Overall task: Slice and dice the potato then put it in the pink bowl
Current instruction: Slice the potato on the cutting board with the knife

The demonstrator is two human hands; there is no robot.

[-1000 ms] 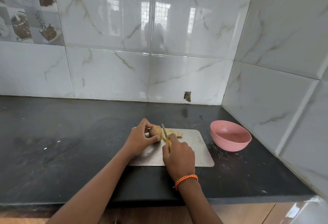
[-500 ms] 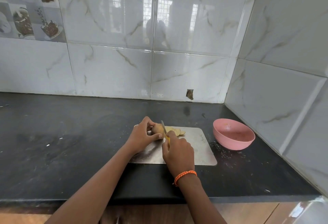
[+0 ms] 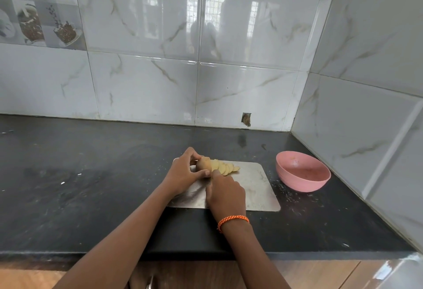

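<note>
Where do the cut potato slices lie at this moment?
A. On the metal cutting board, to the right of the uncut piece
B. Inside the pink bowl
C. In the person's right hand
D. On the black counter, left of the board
A: the potato slices lie fanned on the cutting board, right of the uncut potato piece that the left hand holds; the pink bowl holds no slices.

home kitchen: tiled backsplash [image 3: 146, 87], counter [image 3: 91, 174]

Soft daylight from behind me glares as window reflections on the tiles [image 3: 206, 21]; my wide view bends its edges.
</note>
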